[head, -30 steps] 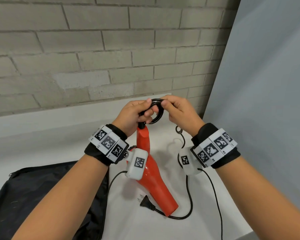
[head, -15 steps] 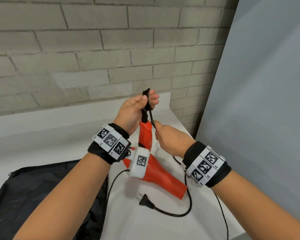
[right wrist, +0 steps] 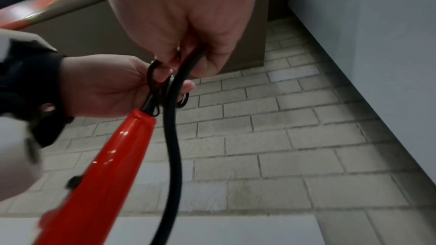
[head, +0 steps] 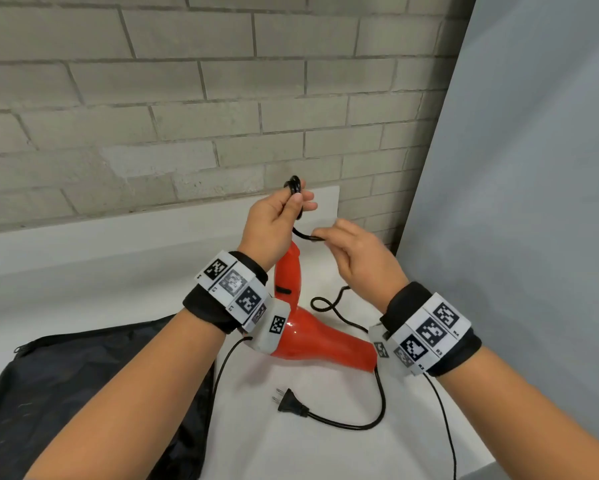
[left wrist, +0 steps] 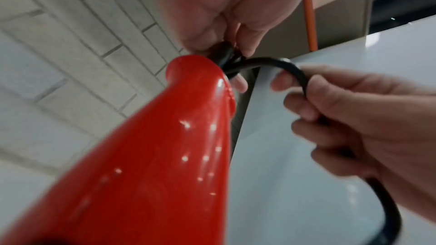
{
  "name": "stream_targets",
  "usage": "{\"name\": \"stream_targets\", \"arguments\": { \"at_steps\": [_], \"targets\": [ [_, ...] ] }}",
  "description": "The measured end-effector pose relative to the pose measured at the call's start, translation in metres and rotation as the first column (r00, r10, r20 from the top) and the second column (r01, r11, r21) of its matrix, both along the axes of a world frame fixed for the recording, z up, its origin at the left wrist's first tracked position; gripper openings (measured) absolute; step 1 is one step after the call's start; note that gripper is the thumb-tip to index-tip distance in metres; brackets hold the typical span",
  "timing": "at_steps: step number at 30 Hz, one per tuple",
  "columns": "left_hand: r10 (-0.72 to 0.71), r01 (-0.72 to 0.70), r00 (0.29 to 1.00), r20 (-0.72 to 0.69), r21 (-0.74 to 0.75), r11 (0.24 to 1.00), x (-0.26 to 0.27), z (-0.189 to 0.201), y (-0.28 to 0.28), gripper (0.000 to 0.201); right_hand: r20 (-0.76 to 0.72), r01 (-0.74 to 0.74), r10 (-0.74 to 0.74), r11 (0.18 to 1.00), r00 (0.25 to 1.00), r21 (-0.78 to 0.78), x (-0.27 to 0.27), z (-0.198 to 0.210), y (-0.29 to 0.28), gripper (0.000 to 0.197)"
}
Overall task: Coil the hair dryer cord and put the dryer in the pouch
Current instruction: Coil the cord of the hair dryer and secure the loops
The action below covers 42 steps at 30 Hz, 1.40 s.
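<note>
From the head view, the red hair dryer (head: 293, 327) stands on the white worktop (head: 325, 452), handle up, nozzle pointing right. Above the handle, the left hand (head: 274, 221) holds small loops of the black cord (head: 346, 422), fingers curled round them. Just right of the handle, the right hand (head: 360, 258) pinches the cord's next stretch. The plug (head: 289, 405) lies in front of the dryer; the black pouch (head: 83, 393) lies left of it.

The left wrist view shows the left hand's fingers (left wrist: 240, 83) clamped on the cord where it leaves the handle.

The right wrist view shows the right hand's fingers (right wrist: 212, 62) closed on the cord beside the handle.
</note>
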<state>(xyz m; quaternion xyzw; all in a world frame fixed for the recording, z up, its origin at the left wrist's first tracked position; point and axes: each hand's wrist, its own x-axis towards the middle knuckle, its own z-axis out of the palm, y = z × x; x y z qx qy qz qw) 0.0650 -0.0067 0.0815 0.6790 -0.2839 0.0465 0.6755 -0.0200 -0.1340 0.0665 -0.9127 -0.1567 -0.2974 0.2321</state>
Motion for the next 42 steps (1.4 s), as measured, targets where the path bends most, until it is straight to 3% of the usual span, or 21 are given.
{"name": "stream_targets", "arguments": {
  "at_steps": [3,7,13,19,23,26,35,39,42],
  "targets": [
    [-0.001,-0.011,0.997,0.077,0.153,0.988,-0.007,0.004,0.001,0.041,0.119,0.036,-0.021,0.991,0.993,-0.129,0.003,0.021,-0.006,0.032],
    [-0.164,0.142,0.985,0.056,0.283,0.948,-0.015,0.014,0.003,0.054,0.139,-0.023,0.034,0.997,0.99,-0.08,0.013,0.047,-0.014,0.023],
    [-0.462,0.482,0.87,-0.17,0.1,0.871,-0.014,0.017,0.01,0.032,-0.108,-0.063,0.082,0.983,0.991,0.17,0.033,0.057,-0.022,0.015],
    [-0.559,0.579,0.806,-0.195,0.061,0.813,-0.005,0.015,0.017,0.028,-0.179,-0.047,0.117,0.934,0.977,0.354,0.033,0.036,-0.013,0.021],
    [-0.557,0.564,0.81,-0.185,-0.016,0.826,-0.001,0.01,0.02,0.03,-0.219,-0.08,0.198,0.887,0.955,0.455,0.027,0.037,-0.011,0.027],
    [-0.48,0.48,0.863,-0.158,-0.037,0.876,0.003,0.007,0.022,0.032,-0.223,-0.11,0.24,0.874,0.945,0.474,0.021,0.034,-0.007,0.027],
    [-0.394,0.395,0.914,-0.095,-0.012,0.919,0.003,0.003,0.018,0.021,-0.127,-0.013,0.079,0.89,0.989,0.455,0.024,0.033,-0.002,0.016],
    [-0.369,0.369,0.924,-0.103,-0.016,0.929,0.002,0.003,0.016,0.027,-0.106,-0.005,0.059,0.894,0.993,0.448,0.025,0.033,0.002,0.017],
    [-0.267,0.27,0.959,-0.092,0.016,0.963,-0.001,0.003,0.015,0.036,-0.105,-0.002,0.042,0.936,0.994,0.351,0.022,0.032,0.005,0.02]
  ]
}}
